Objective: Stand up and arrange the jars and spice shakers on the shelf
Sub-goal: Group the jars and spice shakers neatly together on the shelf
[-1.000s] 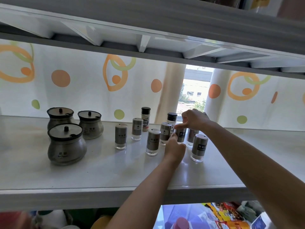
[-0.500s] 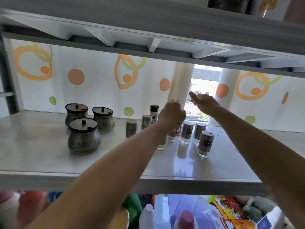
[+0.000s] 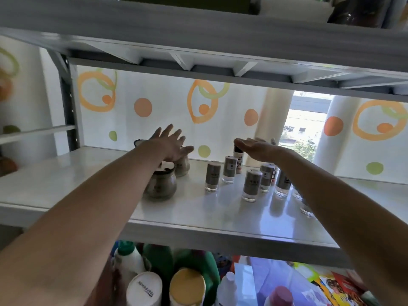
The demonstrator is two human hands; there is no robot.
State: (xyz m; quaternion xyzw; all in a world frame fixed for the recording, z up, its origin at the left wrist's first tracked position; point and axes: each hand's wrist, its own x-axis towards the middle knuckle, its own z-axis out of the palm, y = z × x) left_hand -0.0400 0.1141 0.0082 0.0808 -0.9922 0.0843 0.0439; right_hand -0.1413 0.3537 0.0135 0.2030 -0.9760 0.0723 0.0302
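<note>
On the white shelf stand round metal jars with dark lids; the nearest jar is partly hidden by my left forearm, another jar stands behind it. Several grey spice shakers stand upright to the right, among them one shaker and a nearer shaker. A black-capped spice bottle stands at the back. My left hand hovers open above the jars, fingers spread. My right hand is flat and open above the shakers, holding nothing.
The upper shelf board hangs low overhead. A grey upright post bounds the shelf at the left. Below the shelf stand detergent bottles and lidded containers. A dotted curtain and a window lie behind.
Both hands have let go of the shakers and lifted. My left hand moved left over the jars; my right hand opened flat above the shakers. The view shifted right and down.
</note>
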